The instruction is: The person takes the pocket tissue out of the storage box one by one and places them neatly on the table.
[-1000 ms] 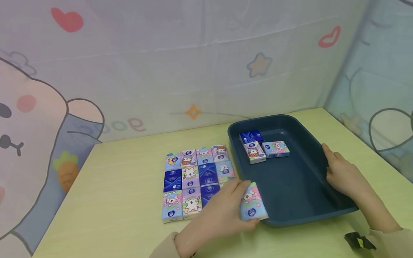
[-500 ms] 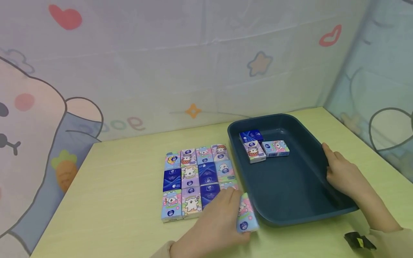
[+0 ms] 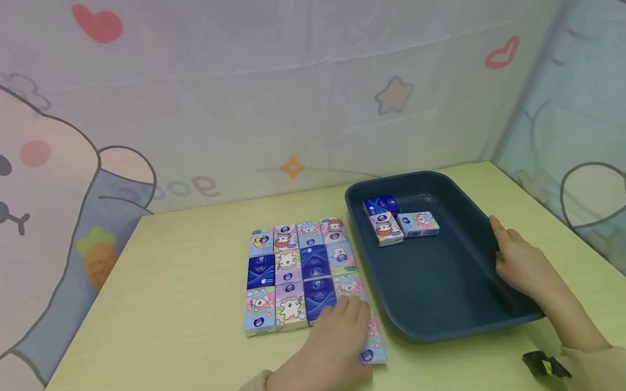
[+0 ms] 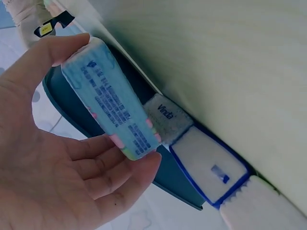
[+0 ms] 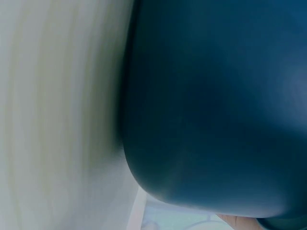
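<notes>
My left hand (image 3: 335, 345) pinches a small pink-and-blue tissue pack (image 3: 375, 342) at the near right corner of a block of tissue packs (image 3: 288, 309). In the left wrist view, thumb and fingertips hold that pack by its two ends, its printed blue side facing the camera. My right hand (image 3: 523, 266) grips the right rim of a dark blue plastic tray (image 3: 440, 288); in the right wrist view the tray's outer wall (image 5: 201, 105) fills most of the picture, with a bit of finger at the bottom. Part of the held pack is hidden behind my left hand in the head view.
Inside the tray's far left part lie a dark blue pack (image 3: 381, 205), a purple-and-white pack (image 3: 386, 228) and a pink-and-blue pack (image 3: 418, 224). The block stands close to the tray's left side on the pale yellow table (image 3: 186, 282). A printed cloth (image 3: 220, 108) hangs behind.
My left hand has carried the pack from over the tray's near left rim, down and left, to the near end of the block's right column. My right hand stays on the rim.
</notes>
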The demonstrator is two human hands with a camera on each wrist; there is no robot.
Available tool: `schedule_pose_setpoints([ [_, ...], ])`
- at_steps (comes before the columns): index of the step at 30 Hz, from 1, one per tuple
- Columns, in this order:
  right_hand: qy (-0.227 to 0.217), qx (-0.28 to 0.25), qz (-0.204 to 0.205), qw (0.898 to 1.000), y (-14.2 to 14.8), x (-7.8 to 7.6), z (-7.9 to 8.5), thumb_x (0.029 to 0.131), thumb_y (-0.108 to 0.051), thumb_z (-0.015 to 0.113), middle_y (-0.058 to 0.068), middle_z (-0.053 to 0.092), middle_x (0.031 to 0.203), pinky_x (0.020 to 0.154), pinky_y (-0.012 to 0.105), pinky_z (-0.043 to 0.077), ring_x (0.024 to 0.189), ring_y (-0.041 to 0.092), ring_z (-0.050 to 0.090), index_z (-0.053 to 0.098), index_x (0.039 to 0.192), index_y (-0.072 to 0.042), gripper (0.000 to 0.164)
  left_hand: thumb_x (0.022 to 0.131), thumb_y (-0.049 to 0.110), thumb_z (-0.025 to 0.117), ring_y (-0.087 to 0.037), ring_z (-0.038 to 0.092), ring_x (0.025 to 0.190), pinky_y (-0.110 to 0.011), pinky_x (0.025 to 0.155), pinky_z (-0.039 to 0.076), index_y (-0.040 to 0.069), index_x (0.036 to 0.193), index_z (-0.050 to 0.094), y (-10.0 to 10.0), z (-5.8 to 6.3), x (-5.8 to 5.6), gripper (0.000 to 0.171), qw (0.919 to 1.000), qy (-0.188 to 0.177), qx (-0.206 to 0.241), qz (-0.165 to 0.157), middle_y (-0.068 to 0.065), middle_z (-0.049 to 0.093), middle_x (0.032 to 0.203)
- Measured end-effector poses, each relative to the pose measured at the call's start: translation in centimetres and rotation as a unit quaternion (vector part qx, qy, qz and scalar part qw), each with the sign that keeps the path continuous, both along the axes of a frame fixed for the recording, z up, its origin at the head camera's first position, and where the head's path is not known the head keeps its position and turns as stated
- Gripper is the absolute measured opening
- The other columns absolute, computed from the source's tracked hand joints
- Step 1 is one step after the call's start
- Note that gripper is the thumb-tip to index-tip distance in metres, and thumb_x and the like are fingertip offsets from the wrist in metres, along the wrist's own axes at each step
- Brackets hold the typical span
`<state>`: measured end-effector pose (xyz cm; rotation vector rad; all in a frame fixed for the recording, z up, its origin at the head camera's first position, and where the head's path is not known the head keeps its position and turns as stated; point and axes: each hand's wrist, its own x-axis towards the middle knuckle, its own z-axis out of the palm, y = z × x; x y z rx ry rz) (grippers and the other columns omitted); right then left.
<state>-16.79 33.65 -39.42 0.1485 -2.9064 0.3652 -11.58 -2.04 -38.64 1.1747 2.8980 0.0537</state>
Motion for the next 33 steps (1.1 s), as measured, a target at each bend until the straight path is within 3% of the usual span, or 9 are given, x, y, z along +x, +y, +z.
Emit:
schedule_pose_setpoints([
  [10, 0.004, -0.003, 0.005, 1.000, -0.03, 0.17, -0.07, 0.083, 0.008, 0.046, 0.044, 0.048, 0.104, 0.044, 0.029, 0.029, 0.055, 0.021, 0.041, 0.020, 0.143, 0.019, 0.066, 0.063, 0.043, 0.077, -0.012, 0.039, 0.088, -0.024, 0.071, 0.042, 0.009, 0.115, 0.051, 0.29, -0.27, 0.20, 0.067, 0.9995, 0.025, -0.017, -0.005, 0.002, 0.044, 0.098],
  [17, -0.002, -0.004, 0.005, 1.000, -0.07, 0.20, -0.04, 0.084, 0.007, 0.046, 0.045, 0.047, 0.107, 0.044, 0.029, 0.029, 0.055, 0.022, 0.041, 0.018, 0.144, 0.018, 0.067, 0.064, 0.045, 0.077, -0.013, 0.038, 0.089, -0.024, 0.070, 0.041, 0.010, 0.111, 0.051, 0.27, -0.52, 0.26, 0.065, 0.9991, 0.036, -0.021, -0.004, 0.001, 0.042, 0.098],
  [25, -0.003, -0.003, 0.004, 1.000, -0.07, 0.21, 0.01, 0.084, 0.007, 0.046, 0.045, 0.047, 0.109, 0.045, 0.029, 0.029, 0.057, 0.023, 0.044, 0.018, 0.144, 0.018, 0.068, 0.065, 0.045, 0.078, -0.015, 0.042, 0.095, -0.030, 0.076, 0.046, 0.009, 0.115, 0.051, 0.19, -0.67, 0.17, 0.067, 0.9997, 0.024, -0.008, 0.005, 0.000, 0.046, 0.104],
  [33, -0.002, -0.005, 0.004, 1.000, -0.05, 0.20, -0.06, 0.084, 0.007, 0.046, 0.044, 0.047, 0.107, 0.045, 0.029, 0.029, 0.056, 0.023, 0.043, 0.017, 0.144, 0.017, 0.068, 0.067, 0.046, 0.077, -0.014, 0.041, 0.093, -0.024, 0.068, 0.039, 0.010, 0.115, 0.050, 0.08, -0.72, 0.08, 0.066, 0.9997, 0.024, -0.006, 0.003, 0.000, 0.045, 0.102],
])
